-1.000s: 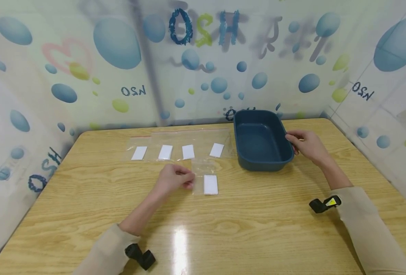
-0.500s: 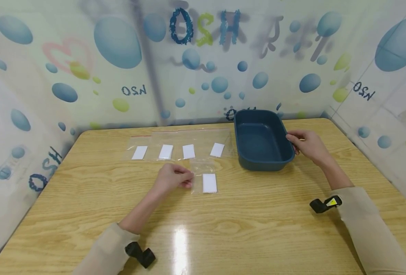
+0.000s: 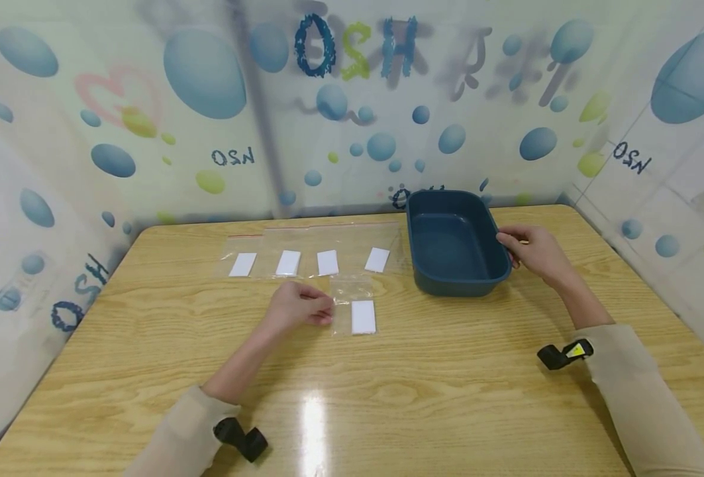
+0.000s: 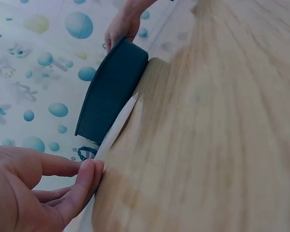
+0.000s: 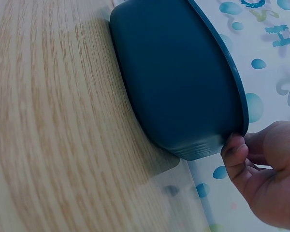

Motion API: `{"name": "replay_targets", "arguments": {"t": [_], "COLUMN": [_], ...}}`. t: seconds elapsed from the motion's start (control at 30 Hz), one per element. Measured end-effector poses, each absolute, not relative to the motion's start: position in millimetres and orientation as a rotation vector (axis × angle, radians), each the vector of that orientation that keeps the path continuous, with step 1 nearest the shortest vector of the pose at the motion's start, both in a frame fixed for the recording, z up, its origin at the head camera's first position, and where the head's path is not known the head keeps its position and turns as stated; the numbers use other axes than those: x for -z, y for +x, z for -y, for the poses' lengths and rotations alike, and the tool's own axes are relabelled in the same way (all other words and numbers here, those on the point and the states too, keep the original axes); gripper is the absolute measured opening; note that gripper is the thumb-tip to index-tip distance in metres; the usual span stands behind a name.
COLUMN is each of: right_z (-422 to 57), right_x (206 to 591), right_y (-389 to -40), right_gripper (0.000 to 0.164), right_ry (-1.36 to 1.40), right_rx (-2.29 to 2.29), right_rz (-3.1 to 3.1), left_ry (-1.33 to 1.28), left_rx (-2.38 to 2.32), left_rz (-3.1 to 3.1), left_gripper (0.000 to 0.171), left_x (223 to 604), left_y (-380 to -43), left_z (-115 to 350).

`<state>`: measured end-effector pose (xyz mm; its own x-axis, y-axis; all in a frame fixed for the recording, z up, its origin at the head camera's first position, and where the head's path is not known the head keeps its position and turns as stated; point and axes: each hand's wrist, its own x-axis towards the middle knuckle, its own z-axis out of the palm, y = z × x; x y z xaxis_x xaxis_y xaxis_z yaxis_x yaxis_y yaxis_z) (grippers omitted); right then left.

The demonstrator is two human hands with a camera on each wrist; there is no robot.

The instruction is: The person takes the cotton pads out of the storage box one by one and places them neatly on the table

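My left hand [image 3: 299, 306] pinches the left edge of a small clear zip bag [image 3: 342, 318] near the middle of the table. Inside that bag lies a white rectangular piece [image 3: 363, 317]. In the left wrist view, the thumb and fingertips of the left hand [image 4: 48, 188] meet at the bag's edge, close over the wood. A dark blue plastic basin [image 3: 461, 288] stands at the back right with nothing in it. Its right rim is pinched between the thumb and fingers of my right hand [image 3: 533, 252], also seen from below in the right wrist view with the basin [image 5: 179, 77].
Several more clear bags [image 3: 347, 237], each with a white piece [image 3: 242, 264], lie in a row along the back of the wooden table [image 3: 435, 397]. The row's right end reaches the basin. A wall with printed bubbles [image 3: 381, 146] rises behind the table.
The left hand and the bag it pinches have shifted slightly left and toward the back row. The right hand and the basin hold their place.
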<state>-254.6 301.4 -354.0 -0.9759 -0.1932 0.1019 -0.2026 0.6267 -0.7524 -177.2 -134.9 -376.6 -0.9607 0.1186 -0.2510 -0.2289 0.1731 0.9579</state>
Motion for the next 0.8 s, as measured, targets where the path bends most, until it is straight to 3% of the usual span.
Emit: {"name": "replay_targets", "arguments": {"t": [0.8], "right_z": [-306], "right_x": [355], "right_y": [-257], "right_gripper": [0.048], "right_ry": [0.299], "right_rx": [-1.440], "right_rz": [2.788], "left_ry": [-0.032], "left_rx": [-1.789], "left_rz": [-2.171], "left_gripper": [0.029], "left_x": [363], "left_y": [-180], "left_z": [149]}}
